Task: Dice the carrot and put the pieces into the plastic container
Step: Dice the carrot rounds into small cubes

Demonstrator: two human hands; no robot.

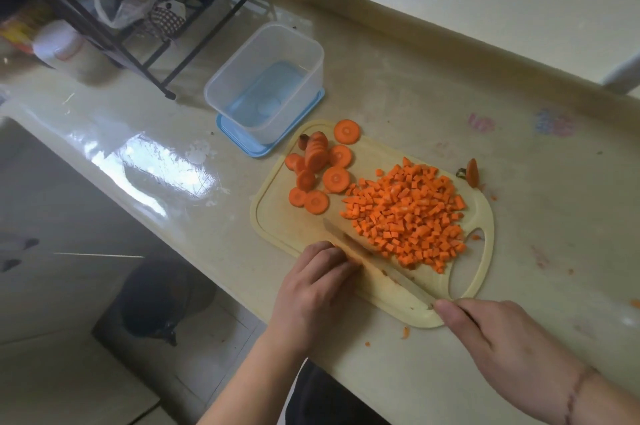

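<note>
Gripping the knife [377, 268] by its handle, the right hand [512, 338] has its fingers curled round it and the forefinger stretched toward the blade's heel at the near edge of the cutting board [277, 216]. The blade lies slanted across the near left part of the board, tip pointing far and left, its right side close against the pile of diced carrot [408, 213]. The left hand [318, 289] sits knuckles-up with its fingers curled down onto the board right beside the blade; whatever it pins beneath the fingertips is mostly hidden, only a sliver of orange showing, so what it has hold of cannot be told.

The dice cover the middle and right of the board, up to the handle slot. At the far left corner lie the uncut carrot rounds [320, 171], some flat, several leaning in a stack. A carrot end [471, 171] rests on the counter [450, 95] just off the board's far right edge.

The plastic container [266, 81] stands beyond the board's far left corner, on a blue lid [242, 142], with no carrot inside it. Farther left stands a dark wire rack [145, 26] holding plastic bags. A few orange scraps lie on the counter near the right hand.
</note>
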